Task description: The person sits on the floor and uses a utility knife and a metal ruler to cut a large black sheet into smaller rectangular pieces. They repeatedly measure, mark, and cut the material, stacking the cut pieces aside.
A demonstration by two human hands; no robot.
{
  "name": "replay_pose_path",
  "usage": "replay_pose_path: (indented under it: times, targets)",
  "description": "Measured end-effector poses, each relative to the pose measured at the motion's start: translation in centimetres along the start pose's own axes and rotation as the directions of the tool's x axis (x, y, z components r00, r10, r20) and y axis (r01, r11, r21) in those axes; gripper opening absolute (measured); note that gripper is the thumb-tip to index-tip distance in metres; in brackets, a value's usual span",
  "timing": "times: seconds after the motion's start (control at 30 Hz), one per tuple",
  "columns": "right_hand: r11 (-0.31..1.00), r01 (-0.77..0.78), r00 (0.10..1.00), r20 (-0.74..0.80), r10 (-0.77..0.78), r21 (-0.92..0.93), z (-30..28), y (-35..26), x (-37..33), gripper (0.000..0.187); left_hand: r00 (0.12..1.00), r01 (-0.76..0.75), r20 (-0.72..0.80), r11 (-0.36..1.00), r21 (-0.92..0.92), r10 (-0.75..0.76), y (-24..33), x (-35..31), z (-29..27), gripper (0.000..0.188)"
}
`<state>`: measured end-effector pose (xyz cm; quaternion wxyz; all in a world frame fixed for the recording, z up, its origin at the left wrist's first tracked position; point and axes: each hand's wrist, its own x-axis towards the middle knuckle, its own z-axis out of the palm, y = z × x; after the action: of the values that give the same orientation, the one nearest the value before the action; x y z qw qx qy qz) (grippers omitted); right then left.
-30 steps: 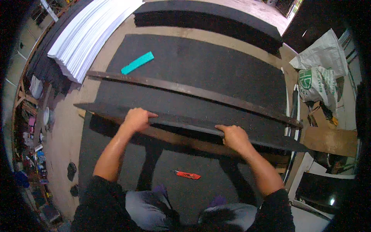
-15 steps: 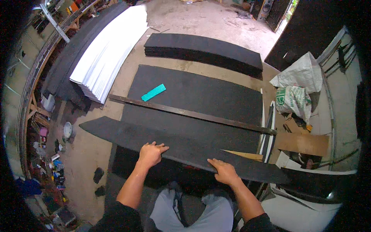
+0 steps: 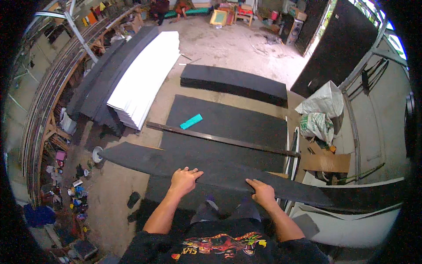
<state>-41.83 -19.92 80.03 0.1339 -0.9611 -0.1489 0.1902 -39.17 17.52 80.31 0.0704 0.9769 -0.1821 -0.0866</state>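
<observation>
Nearest me, my left hand [image 3: 185,180] and right hand [image 3: 262,192] are clamped by their fingers on the near edge of a long dark strip [image 3: 224,175]; what grips underneath is hidden from me. The strip runs crosswise in front of my legs [image 3: 205,215], above a dark sheet [image 3: 228,118] on the floor [image 3: 220,44], its left end narrowing. I judge it light and fairly soft, apt to sag toward the ends; the matt face should not slip, and it would likely crease before breaking. Holding it either side of the middle seems sound (a wider hold would steady those long ends better). Beyond lies a dark straight bar [image 3: 220,140], then a turquoise block [image 3: 191,121] on the sheet. Farther off sit a stack of dark strips [image 3: 233,82] and, leftward, a white stack [image 3: 145,72].
</observation>
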Motion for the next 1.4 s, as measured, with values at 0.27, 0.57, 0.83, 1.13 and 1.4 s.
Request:
replay_pose_path:
  times: [0.27,0.57,0.83,1.13,1.4]
  targets:
    - [0.998,0.012,0.998,-0.058,-0.008,0.054,-8.0,-1.9,3.7,0.077,0.997,0.029,-0.062,0.991,-0.133,-0.037,-3.1,1.7,-6.8,0.052]
    - [0.999,0.029,0.994,-0.105,-0.033,-0.044,-11.4,4.5,16.9,0.070,0.977,0.156,-0.146,0.988,0.010,-0.153,-9.8,11.6,-6.2,0.056]
    - [0.999,0.053,0.987,-0.149,-0.052,0.001,-18.4,13.7,31.9,0.073,0.980,0.195,-0.040,0.980,-0.036,-0.196,-11.6,31.4,-9.3,0.060]
    - [0.992,0.110,0.985,-0.130,-0.117,-0.064,-27.8,20.7,45.3,0.076,0.971,0.219,-0.105,0.975,0.046,-0.214,-15.3,45.2,-14.9,0.064]
    - [0.990,0.134,0.952,-0.273,-0.139,-0.034,-31.2,24.0,58.1,0.072,0.977,0.204,-0.049,0.975,-0.091,-0.209,-23.9,57.9,-15.4,0.060]
